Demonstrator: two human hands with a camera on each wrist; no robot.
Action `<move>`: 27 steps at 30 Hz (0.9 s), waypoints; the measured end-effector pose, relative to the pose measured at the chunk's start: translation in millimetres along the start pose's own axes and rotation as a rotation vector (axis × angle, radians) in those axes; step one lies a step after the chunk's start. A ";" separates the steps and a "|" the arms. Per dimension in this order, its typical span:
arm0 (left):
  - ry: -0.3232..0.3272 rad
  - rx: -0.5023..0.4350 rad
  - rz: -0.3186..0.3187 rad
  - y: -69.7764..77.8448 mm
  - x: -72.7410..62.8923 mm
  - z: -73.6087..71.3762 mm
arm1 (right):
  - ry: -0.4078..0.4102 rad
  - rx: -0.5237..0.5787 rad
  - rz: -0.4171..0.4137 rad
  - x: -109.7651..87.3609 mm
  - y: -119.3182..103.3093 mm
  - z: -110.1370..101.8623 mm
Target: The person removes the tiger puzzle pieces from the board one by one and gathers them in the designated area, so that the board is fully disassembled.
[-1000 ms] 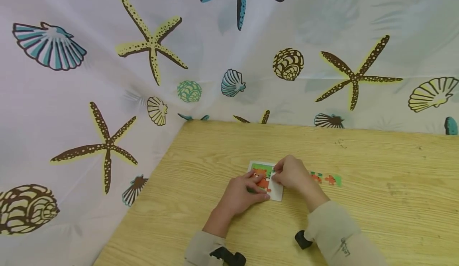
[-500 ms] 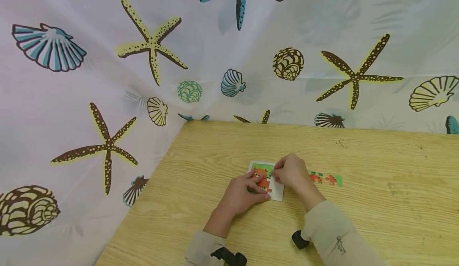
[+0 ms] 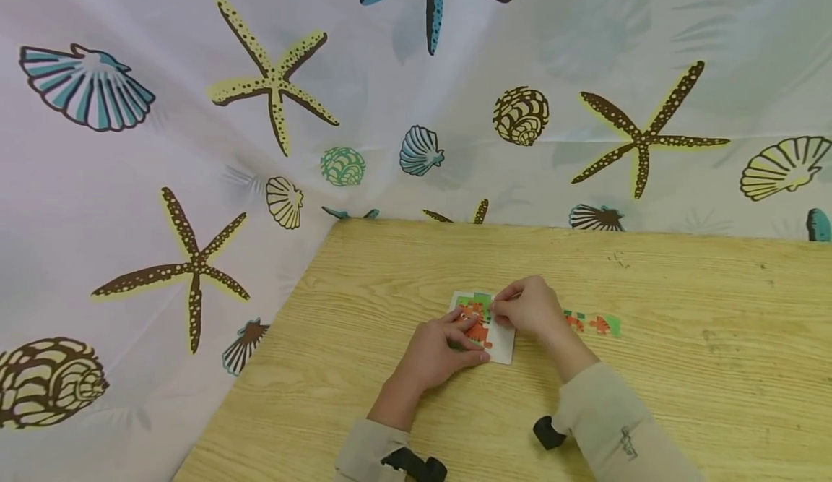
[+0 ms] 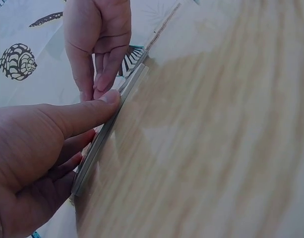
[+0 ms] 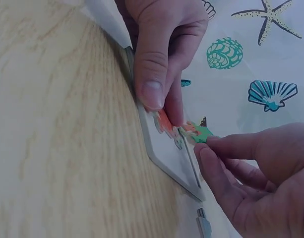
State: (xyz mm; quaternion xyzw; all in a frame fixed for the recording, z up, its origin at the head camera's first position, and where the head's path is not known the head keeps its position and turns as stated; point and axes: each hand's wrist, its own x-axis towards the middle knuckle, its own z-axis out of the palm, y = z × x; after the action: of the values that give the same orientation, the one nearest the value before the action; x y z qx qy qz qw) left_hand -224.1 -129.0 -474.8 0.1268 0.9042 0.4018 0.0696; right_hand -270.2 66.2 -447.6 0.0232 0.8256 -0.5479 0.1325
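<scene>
My left hand (image 3: 438, 352) rests on the white puzzle board (image 3: 502, 348), fingertips on the orange tiger picture and thumb along the near edge. In the left wrist view its thumb (image 4: 99, 114) touches the board's rim. My right hand (image 3: 529, 308) pinches a green and orange jigsaw piece (image 5: 201, 133) between thumb and forefinger. The right wrist view shows that piece raised at the edge of the board (image 5: 161, 148). Other fitted orange pieces (image 5: 164, 121) lie in the board, partly hidden by the left fingers.
To the right of the board lie loose jigsaw pieces, one orange and teal (image 3: 573, 321) and one orange and green (image 3: 604, 324). They rest on a wood-grain table (image 3: 682, 366). A white cloth with shells and starfish (image 3: 455, 106) hangs behind and to the left.
My right hand has shifted slightly up, and the green and orange jigsaw piece now sits higher, over the board's top edge. The left hand stays in place on the board.
</scene>
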 end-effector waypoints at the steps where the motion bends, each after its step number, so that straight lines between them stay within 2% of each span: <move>1: 0.000 -0.002 0.000 0.2 0.1 -0.1 | -0.001 0.018 0.000 -0.3 -0.1 -0.7; 5: 0.000 -0.001 0.005 0.7 0.0 -0.8 | -0.024 0.066 0.001 -3.7 -1.0 -4.3; 10: 0.000 0.007 0.001 1.0 -0.8 -0.9 | -0.067 0.043 -0.012 -11.4 1.9 -10.5; 16: 0.002 0.014 0.005 0.9 -1.0 -0.1 | -0.053 0.068 -0.019 -19.0 8.7 -15.0; 27: 0.010 -0.011 0.004 1.9 -0.2 2.0 | -0.092 0.106 -0.035 -23.5 16.2 -32.9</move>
State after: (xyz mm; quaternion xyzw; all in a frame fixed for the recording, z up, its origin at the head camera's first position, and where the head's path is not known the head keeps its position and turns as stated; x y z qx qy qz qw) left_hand -223.1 -126.4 -474.7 0.1260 0.9021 0.4077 0.0650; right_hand -250.9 105.1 -444.4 -0.0095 0.7888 -0.5936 0.1592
